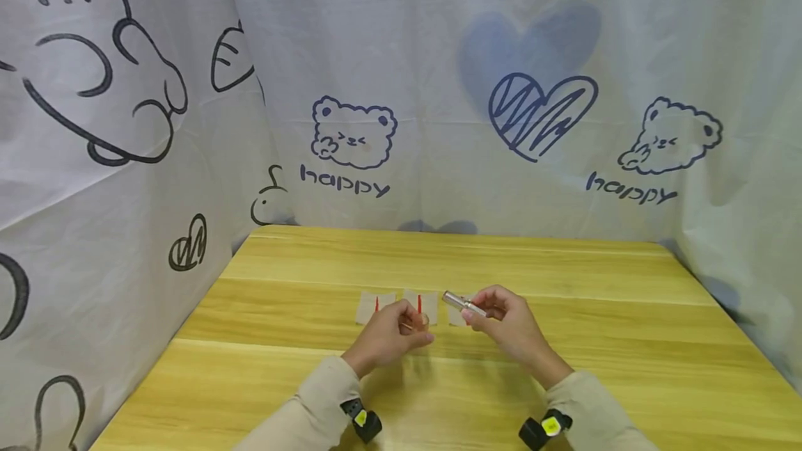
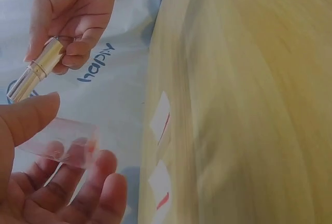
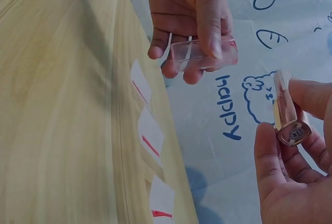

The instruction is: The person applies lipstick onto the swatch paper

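Note:
My left hand (image 1: 390, 334) holds a clear, see-through lipstick cap (image 3: 180, 54) between thumb and fingers, with a pinkish tint at one end. Opposite it, my right hand (image 1: 516, 326) pinches a shiny gold-silver lipstick tube (image 1: 459, 301), tilted with its far end up and toward the left. The tube's square base (image 3: 294, 133) carries a small printed label in the right wrist view. Cap and tube are apart, both above the table. Whether any lipstick colour stands out of the tube cannot be seen.
Three small pale paper pieces lie in a row on the wooden table (image 1: 250, 312): a left one (image 1: 365, 312), a middle one (image 1: 429, 301) and a right one (image 1: 454, 314) partly behind my right hand. Each bears a red streak. White printed curtains (image 1: 438, 179) surround the table's back and sides.

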Demonstrator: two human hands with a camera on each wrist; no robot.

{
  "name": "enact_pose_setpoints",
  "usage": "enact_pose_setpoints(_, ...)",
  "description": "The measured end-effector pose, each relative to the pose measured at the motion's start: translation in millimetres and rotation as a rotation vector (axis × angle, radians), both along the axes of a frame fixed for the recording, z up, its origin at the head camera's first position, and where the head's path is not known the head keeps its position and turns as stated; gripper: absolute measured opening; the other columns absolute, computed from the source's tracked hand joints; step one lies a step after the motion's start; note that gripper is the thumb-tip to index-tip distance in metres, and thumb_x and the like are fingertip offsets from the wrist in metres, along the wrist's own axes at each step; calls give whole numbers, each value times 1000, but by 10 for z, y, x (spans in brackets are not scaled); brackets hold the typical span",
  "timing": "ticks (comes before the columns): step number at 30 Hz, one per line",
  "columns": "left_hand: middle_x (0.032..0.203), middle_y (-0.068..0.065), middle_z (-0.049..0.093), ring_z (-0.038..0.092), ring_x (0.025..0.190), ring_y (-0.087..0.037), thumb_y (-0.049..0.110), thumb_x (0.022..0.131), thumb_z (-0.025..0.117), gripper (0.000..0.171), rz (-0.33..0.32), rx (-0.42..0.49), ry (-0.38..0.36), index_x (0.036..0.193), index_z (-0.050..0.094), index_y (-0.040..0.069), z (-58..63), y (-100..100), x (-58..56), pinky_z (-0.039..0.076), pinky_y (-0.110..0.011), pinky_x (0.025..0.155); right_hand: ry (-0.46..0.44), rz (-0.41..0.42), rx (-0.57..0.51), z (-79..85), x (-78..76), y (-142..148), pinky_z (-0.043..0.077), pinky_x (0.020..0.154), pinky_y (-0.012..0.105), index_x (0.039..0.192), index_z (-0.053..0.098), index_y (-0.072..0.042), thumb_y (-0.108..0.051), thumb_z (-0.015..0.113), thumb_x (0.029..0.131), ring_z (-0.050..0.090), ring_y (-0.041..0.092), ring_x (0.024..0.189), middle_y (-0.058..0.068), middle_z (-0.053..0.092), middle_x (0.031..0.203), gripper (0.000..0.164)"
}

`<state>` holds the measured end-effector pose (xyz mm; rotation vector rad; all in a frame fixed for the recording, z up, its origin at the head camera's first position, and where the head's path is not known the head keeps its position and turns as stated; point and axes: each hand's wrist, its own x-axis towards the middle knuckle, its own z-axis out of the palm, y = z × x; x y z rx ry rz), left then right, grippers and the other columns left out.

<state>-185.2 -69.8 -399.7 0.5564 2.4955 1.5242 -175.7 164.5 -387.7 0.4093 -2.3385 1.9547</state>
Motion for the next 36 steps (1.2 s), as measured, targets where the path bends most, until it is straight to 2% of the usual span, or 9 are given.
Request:
enact_pose_setpoints(6,86,1,58,56,79,-15,28,87,75,25,0,8,45,91,57,11,36,32,-36,49,-33,70,8,32,72,34,-8,13,52,64,25,98,61,5,-7,74,86,60,16,77,10,64,91,22)
enact_pose_setpoints(14,83,4,57,50,73,-14,27,82,80,24,13,-13,104,93,62,14,20,50,-42,44,-28,62,-17,63,173,3,-6,0,51,64,26,98,68,-1,-15,77,84,59,20,80,9,64,91,22)
enact_pose_setpoints(17,86,5,61,53,73,-13,25,82,80,23,16,-1,110,94,64,13,16,53,-35,46,-28,61,-17,73,197,-18,-10,0,51,64,26,99,69,-2,-17,78,84,59,21,80,8,64,91,23)
enact_pose_setpoints(25,94,1,66,60,77,-13,18,87,75,25,4,59,120,108,68,8,38,79,-2,52,-27,62,-23,61,209,-51,-34,-22,49,62,24,102,69,-2,-19,76,86,58,19,79,7,65,92,25)
enact_pose_setpoints(31,95,0,66,61,76,-12,16,87,75,26,-11,76,130,109,68,5,44,108,6,52,-27,62,-31,99,188,-47,-39,-34,53,64,29,105,69,0,-20,73,89,60,17,76,8,66,91,26)
enact_pose_setpoints(36,94,2,66,60,75,-12,17,87,75,24,-17,74,138,107,69,7,38,116,7,52,-27,62,-52,107,186,-33,-38,-43,55,67,35,105,69,0,-20,72,90,60,16,73,6,66,85,25)
